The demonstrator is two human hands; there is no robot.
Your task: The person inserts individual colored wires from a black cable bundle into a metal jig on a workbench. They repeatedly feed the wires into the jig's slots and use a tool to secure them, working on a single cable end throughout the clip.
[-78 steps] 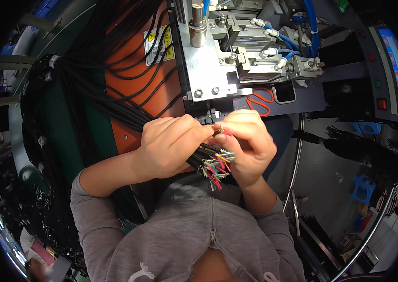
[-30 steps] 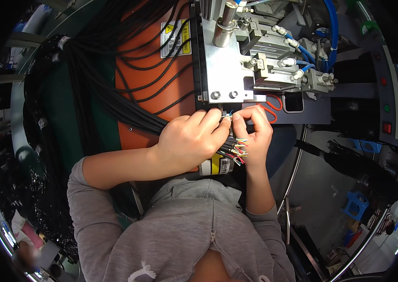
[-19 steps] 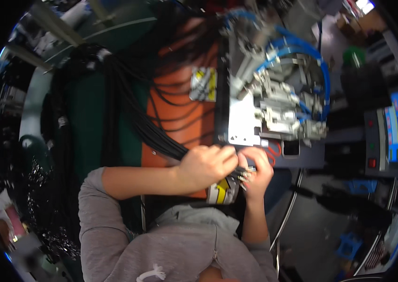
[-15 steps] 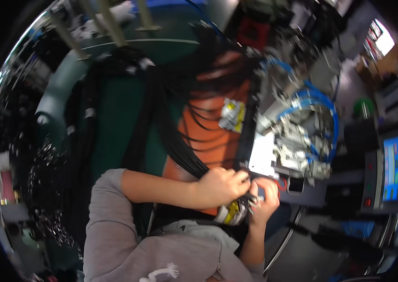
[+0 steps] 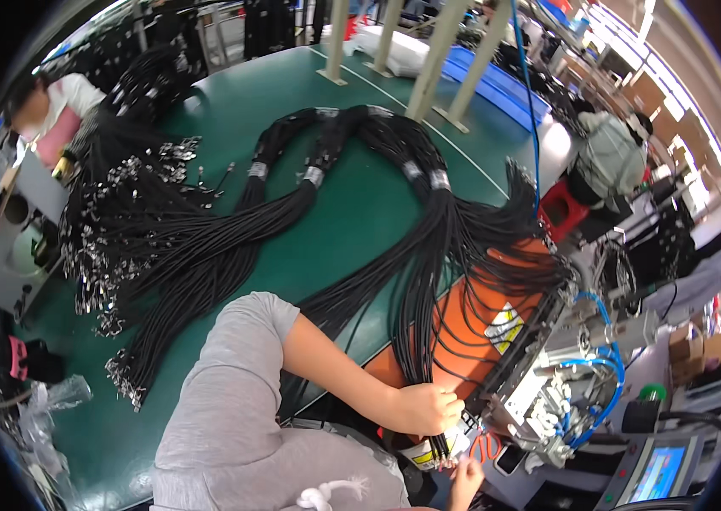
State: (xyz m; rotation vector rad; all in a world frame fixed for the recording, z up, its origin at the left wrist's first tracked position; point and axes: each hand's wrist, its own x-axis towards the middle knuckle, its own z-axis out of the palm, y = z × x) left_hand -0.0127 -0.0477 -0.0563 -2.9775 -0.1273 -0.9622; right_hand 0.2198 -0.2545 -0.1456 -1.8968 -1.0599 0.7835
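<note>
My left hand (image 5: 429,410) is closed around the lower part of a bundle of black cables (image 5: 416,341) that runs down over an orange panel (image 5: 471,317). Below the fist, the bundle's cable ends (image 5: 444,462) stick out with small, light-coloured tips. My right hand (image 5: 466,482) is beside those tips with its fingers bent together; whether it pinches one of them is too small to make out. Red-handled scissors (image 5: 486,446) lie just right of both hands.
More bundled black cables (image 5: 207,226) with metal ends spread over the green table (image 5: 309,255). A machine with blue hoses (image 5: 612,362) stands at right, near a screen (image 5: 658,473). Cream posts (image 5: 441,55) rise at the back. One person sits far left, another far right.
The view has swung, so the table and machine sit differently in the picture. My hands were close together; now my right hand is lower, at the cable ends below my left fist.
</note>
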